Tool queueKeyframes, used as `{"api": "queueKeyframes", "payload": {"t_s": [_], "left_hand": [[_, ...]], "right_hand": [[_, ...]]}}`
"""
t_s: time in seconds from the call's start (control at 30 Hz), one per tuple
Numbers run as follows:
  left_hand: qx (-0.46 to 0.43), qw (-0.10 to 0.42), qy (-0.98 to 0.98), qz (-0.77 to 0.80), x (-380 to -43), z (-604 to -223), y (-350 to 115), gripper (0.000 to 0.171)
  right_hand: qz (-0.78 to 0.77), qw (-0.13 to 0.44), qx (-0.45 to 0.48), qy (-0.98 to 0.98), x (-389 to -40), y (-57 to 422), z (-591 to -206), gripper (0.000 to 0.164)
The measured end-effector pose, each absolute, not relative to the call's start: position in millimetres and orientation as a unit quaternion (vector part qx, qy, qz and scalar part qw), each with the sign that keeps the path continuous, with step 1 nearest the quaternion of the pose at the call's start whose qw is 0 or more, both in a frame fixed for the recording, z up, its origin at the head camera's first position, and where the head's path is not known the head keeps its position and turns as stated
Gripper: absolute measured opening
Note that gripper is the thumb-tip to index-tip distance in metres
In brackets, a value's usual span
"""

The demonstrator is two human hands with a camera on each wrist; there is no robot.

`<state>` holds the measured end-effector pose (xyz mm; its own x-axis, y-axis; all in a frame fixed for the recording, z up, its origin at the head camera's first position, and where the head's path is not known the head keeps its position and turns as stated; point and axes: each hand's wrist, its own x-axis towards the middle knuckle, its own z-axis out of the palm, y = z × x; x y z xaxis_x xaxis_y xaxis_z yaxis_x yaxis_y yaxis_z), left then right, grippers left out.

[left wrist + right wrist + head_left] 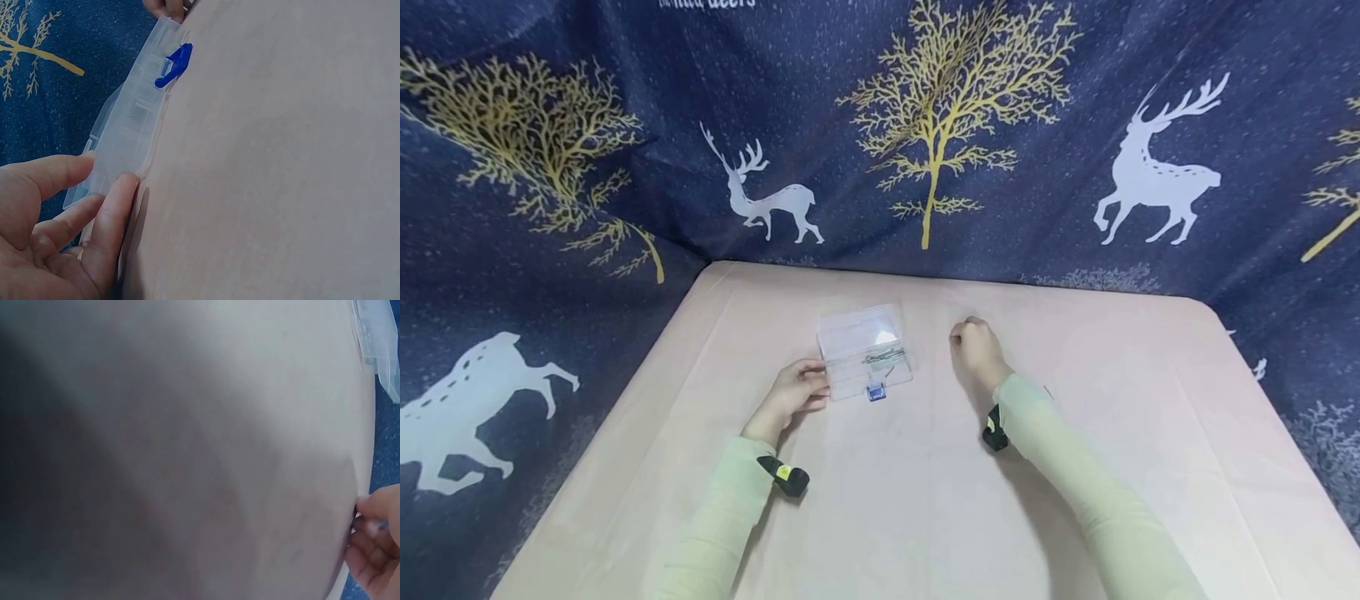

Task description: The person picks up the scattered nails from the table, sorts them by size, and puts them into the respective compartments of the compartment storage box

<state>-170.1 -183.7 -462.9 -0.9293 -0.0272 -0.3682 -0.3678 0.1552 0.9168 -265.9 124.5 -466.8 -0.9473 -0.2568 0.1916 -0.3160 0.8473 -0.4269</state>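
Note:
A clear plastic box (850,382) with a blue latch (876,391) lies on the table, its lid (850,333) folded back on the far side. Thin metal pieces like nails or screws (883,356) are bunched inside toward the right, one apart from the others. My left hand (800,387) holds the box's left end between thumb and fingers. To the right of the box, my right hand (979,346) is low at the table with curled fingers. Thumb and fingertips pinch a small dark thing (355,517), mostly hidden by the fingers.
The table (880,500) wears a pale pink cover. Behind and beside it hangs a dark blue cloth (850,100) with white deer and yellow trees. A thin dark piece (1049,392) shows beside the right sleeve.

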Motion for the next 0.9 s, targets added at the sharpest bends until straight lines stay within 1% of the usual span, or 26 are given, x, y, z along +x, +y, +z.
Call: {"api": "queueKeyframes", "payload": {"t_s": [0.13,0.3,0.37,0.47,0.53,0.63,0.77,0.9], "left_hand": [[-0.134,0.131,0.752,0.632,-171,-463,-183,0.045],[-0.137,0.134,0.751,0.632,-172,-464,-183,0.045],[-0.137,0.134,0.749,0.635,-172,-465,-183,0.045],[-0.135,0.133,0.747,0.638,-173,-466,-183,0.044],[-0.133,0.133,0.747,0.638,-173,-466,-183,0.044],[-0.132,0.131,0.752,0.633,-173,-466,-184,0.044],[-0.133,0.13,0.755,0.629,-172,-466,-184,0.044],[-0.131,0.13,0.757,0.626,-171,-465,-185,0.045]], "right_hand": [[0.206,0.076,0.171,-0.961,-267,125,-468,0.022],[0.054,0.087,0.234,-0.967,-267,120,-465,0.013],[0.013,0.082,0.25,-0.965,-268,117,-464,0.011],[-0.006,0.059,0.25,-0.967,-269,115,-461,0.011],[-0.004,0.042,0.243,-0.969,-269,115,-460,0.012],[0.033,0.036,0.229,-0.972,-270,116,-460,0.012],[0.112,0.049,0.222,-0.967,-270,117,-462,0.011],[0.175,0.063,0.222,-0.957,-269,116,-463,0.007]]}}
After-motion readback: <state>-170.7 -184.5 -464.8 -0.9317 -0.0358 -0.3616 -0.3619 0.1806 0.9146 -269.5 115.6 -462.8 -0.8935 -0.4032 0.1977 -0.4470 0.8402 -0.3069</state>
